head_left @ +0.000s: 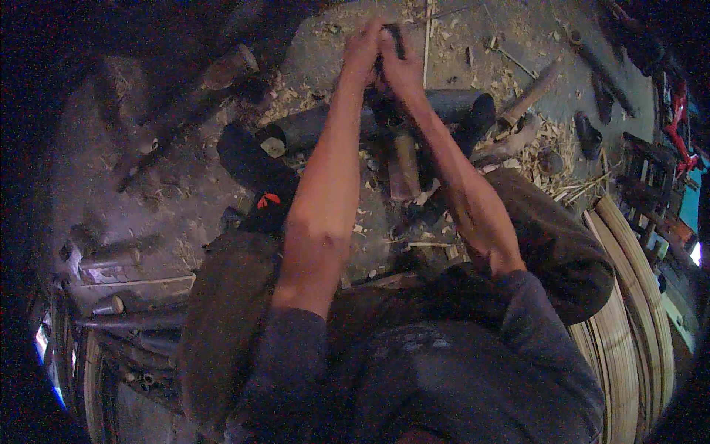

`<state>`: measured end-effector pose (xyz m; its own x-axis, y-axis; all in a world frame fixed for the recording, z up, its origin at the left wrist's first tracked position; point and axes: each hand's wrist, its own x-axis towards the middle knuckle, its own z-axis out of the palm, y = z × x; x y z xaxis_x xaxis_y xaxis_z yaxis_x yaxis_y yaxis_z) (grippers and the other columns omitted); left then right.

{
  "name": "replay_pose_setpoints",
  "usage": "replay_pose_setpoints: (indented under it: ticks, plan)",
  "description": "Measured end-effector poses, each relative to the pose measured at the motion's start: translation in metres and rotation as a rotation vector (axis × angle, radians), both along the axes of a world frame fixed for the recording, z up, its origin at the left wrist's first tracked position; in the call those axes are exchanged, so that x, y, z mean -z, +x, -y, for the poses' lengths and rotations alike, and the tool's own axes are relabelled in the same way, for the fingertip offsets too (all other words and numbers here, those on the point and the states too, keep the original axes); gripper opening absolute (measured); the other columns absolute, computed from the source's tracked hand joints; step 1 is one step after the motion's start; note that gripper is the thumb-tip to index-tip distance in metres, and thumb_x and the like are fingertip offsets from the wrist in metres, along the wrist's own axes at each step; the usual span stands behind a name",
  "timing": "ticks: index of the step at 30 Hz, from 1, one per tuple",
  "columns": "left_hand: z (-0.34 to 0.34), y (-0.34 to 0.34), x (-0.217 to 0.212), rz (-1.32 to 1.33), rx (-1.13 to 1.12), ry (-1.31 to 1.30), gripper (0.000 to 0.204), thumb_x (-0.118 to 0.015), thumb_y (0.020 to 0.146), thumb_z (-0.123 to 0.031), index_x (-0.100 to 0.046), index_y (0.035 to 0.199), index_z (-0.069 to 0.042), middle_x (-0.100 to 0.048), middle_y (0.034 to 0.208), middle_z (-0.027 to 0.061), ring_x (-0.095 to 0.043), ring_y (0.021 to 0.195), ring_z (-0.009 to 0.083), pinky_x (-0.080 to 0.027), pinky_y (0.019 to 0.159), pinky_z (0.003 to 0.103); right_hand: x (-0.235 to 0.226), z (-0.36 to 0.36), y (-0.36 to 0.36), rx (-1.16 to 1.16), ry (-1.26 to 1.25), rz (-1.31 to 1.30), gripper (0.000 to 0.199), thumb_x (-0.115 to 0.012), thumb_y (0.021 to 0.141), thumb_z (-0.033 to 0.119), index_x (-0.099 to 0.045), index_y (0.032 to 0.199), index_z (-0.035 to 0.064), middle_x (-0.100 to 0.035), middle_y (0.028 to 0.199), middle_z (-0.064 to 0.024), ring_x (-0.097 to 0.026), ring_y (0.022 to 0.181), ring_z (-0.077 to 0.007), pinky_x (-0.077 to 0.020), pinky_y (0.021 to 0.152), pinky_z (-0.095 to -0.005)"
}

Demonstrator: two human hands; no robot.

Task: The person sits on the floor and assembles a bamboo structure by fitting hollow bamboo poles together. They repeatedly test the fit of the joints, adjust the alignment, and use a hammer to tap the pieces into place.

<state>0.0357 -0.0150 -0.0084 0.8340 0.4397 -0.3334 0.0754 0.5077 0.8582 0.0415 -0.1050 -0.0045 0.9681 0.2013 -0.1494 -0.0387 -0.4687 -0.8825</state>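
Note:
My two arms reach far forward to the top of the view, where the hands meet. My left hand [361,55] is closed, its fingers curled next to the right one. My right hand [400,72] is closed too, and a dark object [394,35] shows along its fingers. Blur and dim light hide what kind of thing this is. Below the hands, a thick dark cylinder [310,127] lies crosswise between my feet. A short brownish block [403,167] extends from it toward me.
Wood shavings [551,133] litter the floor. Round wooden pieces [529,92] lie to the right, and a log [231,66] to the left. Long pale slats [617,325] are stacked at my right side. Dark pipes [137,322] lie at the lower left.

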Motion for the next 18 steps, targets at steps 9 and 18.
replay_pose_setpoints:
  ticks: [9,18]
  plan:
    - [0.101,0.035,-0.009,0.167,0.92,0.492,0.046,-0.068,0.076,-0.036,-0.063,0.115,-0.012,-0.066,0.104,0.0076,-0.06,0.094,0.0195,-0.046,0.086,0.032,-0.014,0.048,-0.047,0.757,0.489,0.165,0.055,-0.034,0.098,0.043,-0.039,0.132,0.0004,-0.047,0.129,-0.0177,-0.045,0.119,-0.0303,-0.0348,0.101,-0.0381]
    - [0.002,-0.006,-0.035,-0.179,-0.022,0.357,0.04,-0.064,0.081,-0.032,-0.056,0.108,-0.004,-0.062,0.102,0.0141,-0.058,0.095,0.0229,-0.046,0.081,0.036,0.007,-0.001,0.011,-0.06,0.501,-0.842,0.075,-0.03,0.086,0.071,-0.051,0.121,0.0082,-0.059,0.103,-0.0088,-0.058,0.088,-0.0193,-0.0496,0.07,-0.032]
